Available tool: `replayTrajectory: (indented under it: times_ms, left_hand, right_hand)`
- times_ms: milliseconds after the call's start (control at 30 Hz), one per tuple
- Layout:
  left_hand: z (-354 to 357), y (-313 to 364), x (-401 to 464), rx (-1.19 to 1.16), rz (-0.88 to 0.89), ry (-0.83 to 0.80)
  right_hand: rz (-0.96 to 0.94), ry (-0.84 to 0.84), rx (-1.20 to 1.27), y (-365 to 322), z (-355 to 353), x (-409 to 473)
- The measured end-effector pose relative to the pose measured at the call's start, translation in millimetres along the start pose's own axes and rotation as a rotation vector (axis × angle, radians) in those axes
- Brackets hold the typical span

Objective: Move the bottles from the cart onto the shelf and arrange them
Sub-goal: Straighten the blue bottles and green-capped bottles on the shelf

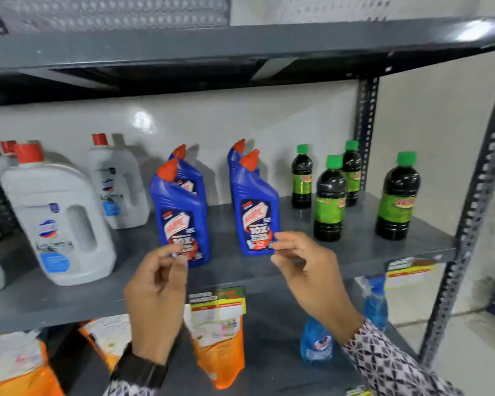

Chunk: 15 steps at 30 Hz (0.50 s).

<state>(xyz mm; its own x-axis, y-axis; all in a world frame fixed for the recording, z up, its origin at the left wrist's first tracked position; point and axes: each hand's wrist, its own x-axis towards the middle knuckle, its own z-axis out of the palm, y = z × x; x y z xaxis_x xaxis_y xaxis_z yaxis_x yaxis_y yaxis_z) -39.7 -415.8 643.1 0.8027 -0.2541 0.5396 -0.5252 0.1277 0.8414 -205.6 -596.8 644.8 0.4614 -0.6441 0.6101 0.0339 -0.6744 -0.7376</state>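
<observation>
Two pairs of blue bottles with orange-red caps stand on the grey shelf (355, 247). My left hand (157, 292) hovers just in front of the left front blue bottle (180, 215), fingers loosely curled with the tips at its label. My right hand (306, 270) is beside the base of the right front blue bottle (255, 212), fingertips at its lower label. Neither hand grips anything. White jugs with red caps (63, 221) stand at the left. Several dark bottles with green caps (329, 201) stand at the right. The cart is out of view.
A lower shelf holds orange refill pouches (220, 347) and blue spray bottles (316, 344). Price tags (217, 301) hang on the shelf's front edge. Slotted metal uprights (469, 224) frame the right side. Another shelf board (240, 44) sits overhead.
</observation>
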Motion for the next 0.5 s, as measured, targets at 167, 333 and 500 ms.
replayTrajectory:
  times_ms: [167, 333, 500]
  left_hand:
    - [121.6, 49.2, -43.4, 0.03, 0.067, -0.435]
    - [227.6, 60.1, -31.3, 0.172, 0.132, -0.467]
    - [255.9, 45.7, -10.6, 0.091, -0.059, -0.456]
  right_hand:
    - [0.039, 0.281, -0.073, 53.5, -97.0, 39.4]
    - [0.12, 0.081, -0.191, 96.6, -130.8, 67.3]
    - [0.196, -0.23, -0.108, 103.1, -133.4, 94.3]
